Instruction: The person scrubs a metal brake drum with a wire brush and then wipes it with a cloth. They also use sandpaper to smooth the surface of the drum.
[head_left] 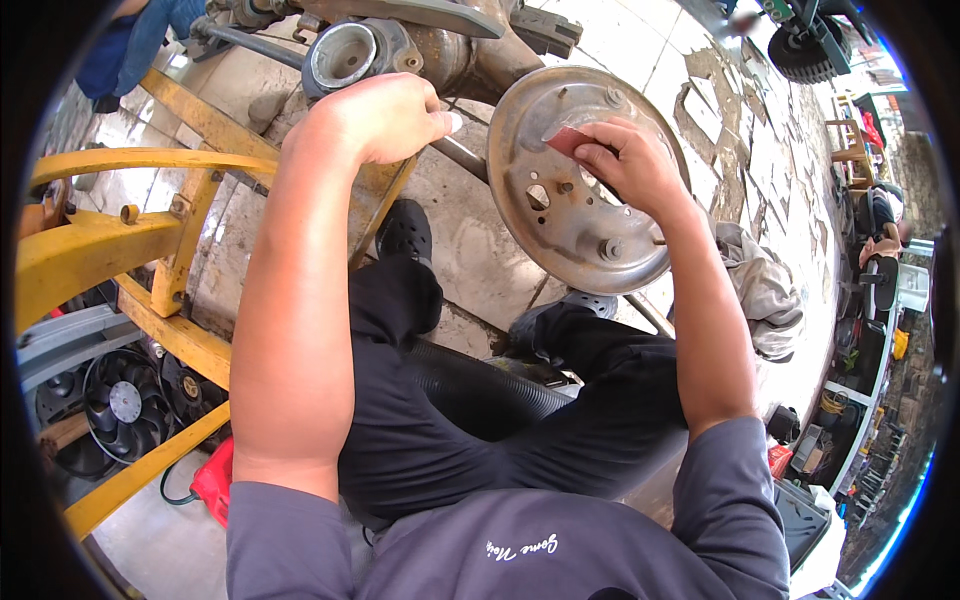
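My right hand [632, 165] pinches a folded piece of reddish-brown sandpaper [568, 140] between thumb and fingers, at the face of a round metal brake backing plate [530, 235]. The plate stands tilted in front of my knees, with holes and studs in it and worn, brownish metal. To its left, my left hand [385, 118] is bent at the wrist just below a round hub-like metal end [345, 55] of an axle assembly [440, 55]. One fingertip, with a bright white end, points toward the plate; the other fingers are mostly hidden behind the hand.
A yellow metal frame [110, 260] stands on my left, with a black fan [125, 400] below it. Broken tiles [705, 105] lie at the far right. A grey cloth [760, 285] lies right of the plate. Another person's blue-clothed leg [150, 45] is at the upper left.
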